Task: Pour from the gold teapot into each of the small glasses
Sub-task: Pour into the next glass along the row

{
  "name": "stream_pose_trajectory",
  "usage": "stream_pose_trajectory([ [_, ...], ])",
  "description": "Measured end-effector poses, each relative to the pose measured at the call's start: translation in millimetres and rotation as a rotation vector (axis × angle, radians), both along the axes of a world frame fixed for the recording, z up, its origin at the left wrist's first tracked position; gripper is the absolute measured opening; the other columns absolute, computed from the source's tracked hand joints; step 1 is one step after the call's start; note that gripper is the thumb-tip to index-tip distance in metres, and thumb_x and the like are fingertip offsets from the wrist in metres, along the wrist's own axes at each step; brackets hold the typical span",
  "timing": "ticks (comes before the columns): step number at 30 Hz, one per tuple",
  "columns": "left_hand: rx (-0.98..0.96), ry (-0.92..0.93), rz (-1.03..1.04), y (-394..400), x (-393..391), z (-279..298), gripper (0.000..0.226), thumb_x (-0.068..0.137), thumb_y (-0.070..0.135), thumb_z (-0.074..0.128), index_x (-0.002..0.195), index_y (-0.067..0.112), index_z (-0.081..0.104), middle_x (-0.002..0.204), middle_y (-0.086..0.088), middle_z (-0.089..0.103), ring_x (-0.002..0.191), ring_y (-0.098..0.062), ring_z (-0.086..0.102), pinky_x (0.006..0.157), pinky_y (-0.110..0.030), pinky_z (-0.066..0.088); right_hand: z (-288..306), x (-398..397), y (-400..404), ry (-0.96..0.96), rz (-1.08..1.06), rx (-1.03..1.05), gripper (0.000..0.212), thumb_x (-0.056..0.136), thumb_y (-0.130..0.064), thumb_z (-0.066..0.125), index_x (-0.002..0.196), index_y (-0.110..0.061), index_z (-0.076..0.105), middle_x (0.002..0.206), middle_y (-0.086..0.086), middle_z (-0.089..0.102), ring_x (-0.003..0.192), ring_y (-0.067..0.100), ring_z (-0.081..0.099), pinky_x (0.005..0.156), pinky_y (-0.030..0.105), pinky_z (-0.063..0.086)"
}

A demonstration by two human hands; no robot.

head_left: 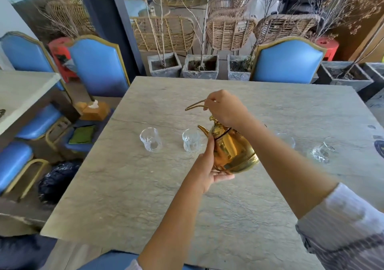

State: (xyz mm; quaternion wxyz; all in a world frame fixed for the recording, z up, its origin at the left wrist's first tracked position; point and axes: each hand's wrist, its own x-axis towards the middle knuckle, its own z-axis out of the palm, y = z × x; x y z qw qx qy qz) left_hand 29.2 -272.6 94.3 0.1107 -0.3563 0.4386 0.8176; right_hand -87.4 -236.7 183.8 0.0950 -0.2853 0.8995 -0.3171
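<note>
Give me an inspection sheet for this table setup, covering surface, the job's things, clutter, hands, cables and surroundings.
Surface: grey stone-look table, dry, no spill seen.
Job's things: gold teapot held above the table, spout toward the second glass; leftmost glass upright and looks empty; third glass partly hidden behind the right forearm; fourth glass far right, blurred, seems tilted.
Clutter: nothing seen on the table besides these.
Hands: left hand supports the teapot's underside; right hand pinches its wire handle.
Cables: nothing seen.
Surroundings: blue chairs, stone planters, wicker chairs behind, tissue box on a seat at left.
</note>
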Motion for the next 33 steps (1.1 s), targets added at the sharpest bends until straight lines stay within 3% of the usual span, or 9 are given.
stream_pose_trajectory([
  [7,-0.002,0.036,-0.056,-10,1,9,0.054,0.088,0.071,0.047,0.097,0.020,0.062,0.094,-0.009,0.072,0.086,-0.027,0.072,0.081,-0.048,0.062,13,3,-12,0.008,-0.030,0.045,0.035,0.096,-0.015,0.042,0.095,0.005,0.071,0.079,0.017,0.067,0.048,0.015,0.041,0.043,0.023,0.028],
  [11,0.010,0.053,-0.095,-12,0,11,0.066,0.085,0.075,0.046,0.111,0.018,0.065,0.102,-0.013,0.075,0.094,-0.029,0.074,0.082,-0.049,0.062,21,3,-15,0.008,-0.045,0.088,0.034,0.094,-0.014,0.042,0.095,0.004,0.071,0.088,0.021,0.071,0.055,0.021,0.046,0.044,0.025,0.029],
  [24,0.038,0.117,-0.139,-14,0,28,0.066,0.086,0.074,0.043,0.117,0.019,0.061,0.112,-0.018,0.072,0.106,-0.034,0.072,0.082,-0.048,0.062,49,5,-12,0.066,-0.022,0.095,0.037,0.094,-0.015,0.041,0.098,0.008,0.070,0.097,0.024,0.070,0.072,0.037,0.059,0.051,0.029,0.038],
  [27,0.042,0.141,-0.149,-15,-1,32,0.064,0.087,0.075,0.041,0.112,0.020,0.063,0.110,-0.018,0.073,0.105,-0.033,0.072,0.082,-0.046,0.062,56,6,-11,0.071,-0.021,0.098,0.037,0.095,-0.015,0.041,0.099,0.007,0.070,0.095,0.022,0.070,0.064,0.027,0.052,0.046,0.027,0.035],
  [29,0.046,0.152,-0.160,-15,-1,34,0.070,0.086,0.075,0.040,0.120,0.018,0.061,0.115,-0.019,0.072,0.105,-0.033,0.072,0.081,-0.045,0.063,59,7,-12,0.069,-0.020,0.089,0.037,0.095,-0.015,0.041,0.102,0.009,0.068,0.092,0.024,0.069,0.058,0.023,0.046,0.045,0.027,0.033],
  [33,0.068,0.183,-0.173,-15,-1,36,0.078,0.074,0.078,0.044,0.124,0.020,0.059,0.120,-0.020,0.070,0.106,-0.033,0.071,0.079,-0.044,0.063,64,8,-13,0.069,-0.018,0.087,0.038,0.095,-0.015,0.042,0.105,0.012,0.066,0.079,0.022,0.060,0.058,0.023,0.042,0.046,0.028,0.031],
])
